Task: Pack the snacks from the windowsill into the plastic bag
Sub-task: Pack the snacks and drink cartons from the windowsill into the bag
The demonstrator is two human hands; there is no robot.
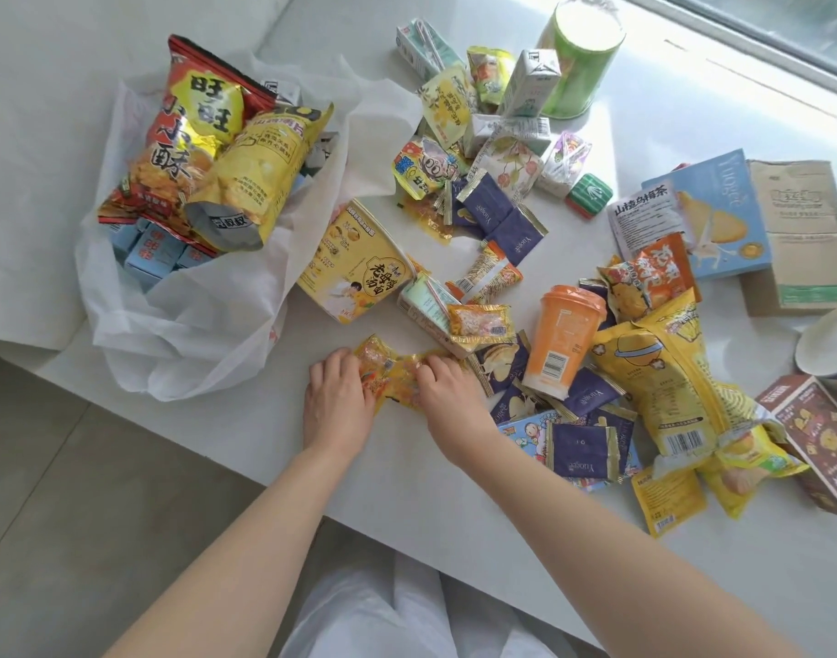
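Gathering a strip of small yellow-orange packets (397,372) at the near edge of the windowsill (407,467), both hands are on the same item: the left hand (338,396) has its fingers curled over the strip's left end and the right hand (447,394) pinches its right end, so we judge each to be holding it rather than resting on it. The strip's long axis runs left to right between the two hands. The plastic bag (193,334) lies to the left and slightly farther away, mouth open toward the right, so the left hand is the nearer one for the transfer we expect. Inside the bag we read "旺旺 小小酥" on a red snack bag (179,135), beside a yellow chip bag (255,173) and blue cartons (150,258). Unpacked items remain to the right and far right: a yellow cup (354,263) printed "老母鸡汤面", navy sachets (497,216) and a blue box (720,216) both marked "Yuoge", a white pouch (644,216) reading "山楂乌梅茶", an orange cup (561,339) and a yellow popcorn bag (668,382).
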